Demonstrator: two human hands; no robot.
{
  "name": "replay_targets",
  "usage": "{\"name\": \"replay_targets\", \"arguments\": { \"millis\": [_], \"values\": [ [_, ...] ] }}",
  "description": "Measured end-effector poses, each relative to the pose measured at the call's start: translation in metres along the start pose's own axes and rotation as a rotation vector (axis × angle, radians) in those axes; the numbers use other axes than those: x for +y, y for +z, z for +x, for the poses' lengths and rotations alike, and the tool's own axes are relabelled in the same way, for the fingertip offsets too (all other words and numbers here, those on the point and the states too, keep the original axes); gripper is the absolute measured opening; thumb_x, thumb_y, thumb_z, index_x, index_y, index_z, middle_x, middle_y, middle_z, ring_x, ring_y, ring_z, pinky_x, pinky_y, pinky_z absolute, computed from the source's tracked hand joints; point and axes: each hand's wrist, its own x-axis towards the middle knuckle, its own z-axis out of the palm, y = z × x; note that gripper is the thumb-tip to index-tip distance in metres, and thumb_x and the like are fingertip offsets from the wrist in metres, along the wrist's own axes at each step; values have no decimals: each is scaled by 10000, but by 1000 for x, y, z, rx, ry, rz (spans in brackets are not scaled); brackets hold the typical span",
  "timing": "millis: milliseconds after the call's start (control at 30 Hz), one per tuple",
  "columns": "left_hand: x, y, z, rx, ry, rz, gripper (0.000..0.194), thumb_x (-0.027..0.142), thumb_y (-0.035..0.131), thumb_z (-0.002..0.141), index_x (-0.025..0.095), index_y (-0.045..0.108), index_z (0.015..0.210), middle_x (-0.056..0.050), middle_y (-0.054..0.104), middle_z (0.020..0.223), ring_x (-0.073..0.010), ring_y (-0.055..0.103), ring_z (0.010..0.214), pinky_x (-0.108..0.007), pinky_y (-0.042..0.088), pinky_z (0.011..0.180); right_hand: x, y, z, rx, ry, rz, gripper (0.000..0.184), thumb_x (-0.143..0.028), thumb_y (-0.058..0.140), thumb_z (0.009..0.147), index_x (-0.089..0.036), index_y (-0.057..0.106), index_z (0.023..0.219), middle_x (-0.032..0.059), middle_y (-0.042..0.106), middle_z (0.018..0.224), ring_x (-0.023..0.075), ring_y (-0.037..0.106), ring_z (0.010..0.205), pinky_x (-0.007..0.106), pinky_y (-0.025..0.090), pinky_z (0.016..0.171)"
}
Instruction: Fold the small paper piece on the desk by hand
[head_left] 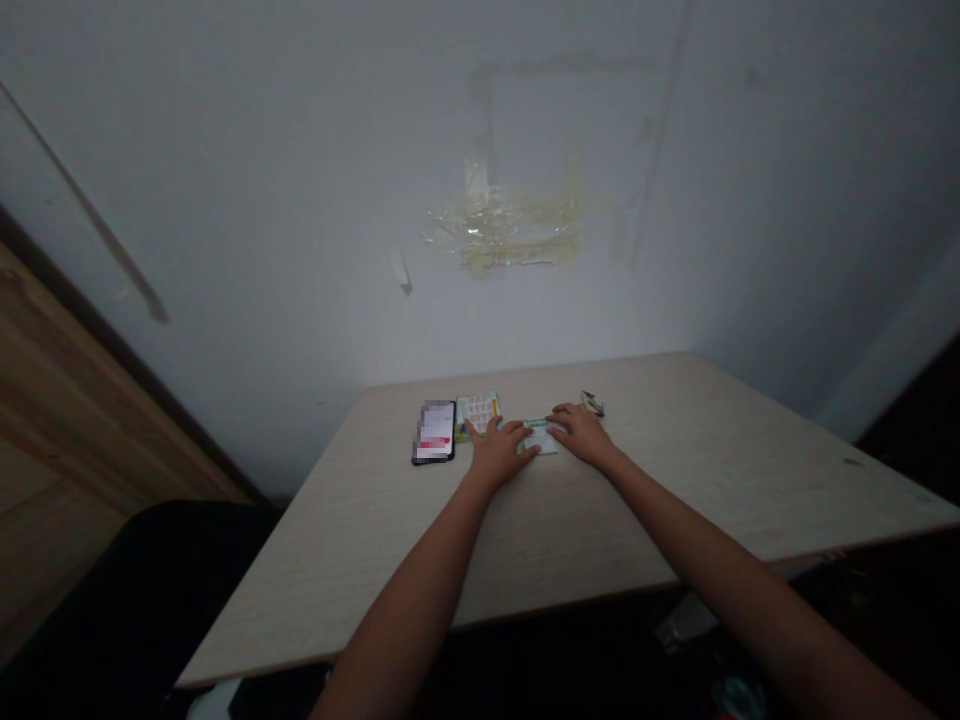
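A small white and green printed paper [540, 440] lies on the table between my hands. My left hand [496, 458] rests with fingers spread, its thumb side at the paper's left edge. Its outer fingers reach over the lower part of a colourful printed card [477, 408]. From the right, my right hand [583, 434] touches the paper with its fingers stretched out and slightly bent. Parts of the paper and the card are hidden under the fingers. Just behind my right hand is a small dark and pale object [592, 402], possibly a wrapper, too small to tell.
A phone [436, 434] with a lit, partly blurred screen lies left of the card. The pale wooden table [360, 530] meets a grey wall [300, 200] bearing strips of old clear tape [517, 235]. Something black [172, 570] stands beside the table's left edge.
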Motion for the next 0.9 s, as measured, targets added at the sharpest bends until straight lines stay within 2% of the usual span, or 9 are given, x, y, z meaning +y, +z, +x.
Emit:
{"name": "replay_targets", "arguments": {
  "millis": [100,267,400,567,733,900],
  "values": [
    [-1,1,0,8,4,-3,468,646,419,915,447,563,1313,26,526,1462,-370,298,1410,-814,-22,1059,2,-1,-5,-15,-85,110,335,-372,668,851,-251,720,1158,91,630,1290,267,555,1203,447,398,1082],
    [-3,0,-1,3,19,1,493,652,400,919,442,543,1341,21,518,1471,-372,300,1410,-820,-10,1057,1,-5,-11,-144,-160,266,337,-390,713,816,-268,737,1129,79,672,1250,256,594,1179,435,432,1070],
    [-4,-3,-1,-34,27,-7,548,701,398,890,449,527,1359,22,495,1492,-386,282,1418,-822,-14,1051,-1,-9,-10,-162,-159,265,314,-393,707,823,-271,747,1109,82,682,1241,265,603,1175,450,436,1066],
    [-7,-2,1,-71,36,-9,619,702,474,851,420,486,1402,-2,470,1514,-390,263,1433,-811,-5,1061,1,-11,-9,-200,-205,220,334,-417,726,806,-281,748,1110,78,688,1234,269,606,1164,433,446,1052],
    [-9,0,2,-65,61,-53,579,653,511,858,404,511,1380,-7,476,1510,-374,267,1439,-800,-13,1071,-1,-14,-9,-205,-230,147,354,-453,686,830,-258,749,1118,95,687,1233,270,608,1162,415,450,1044],
    [-11,1,2,-48,70,-80,518,635,507,875,409,553,1339,11,492,1497,-362,274,1439,-802,-35,1068,-5,-17,-10,-209,-221,169,309,-439,651,860,-276,752,1103,76,688,1236,255,610,1161,409,448,1045]
  ]
}}
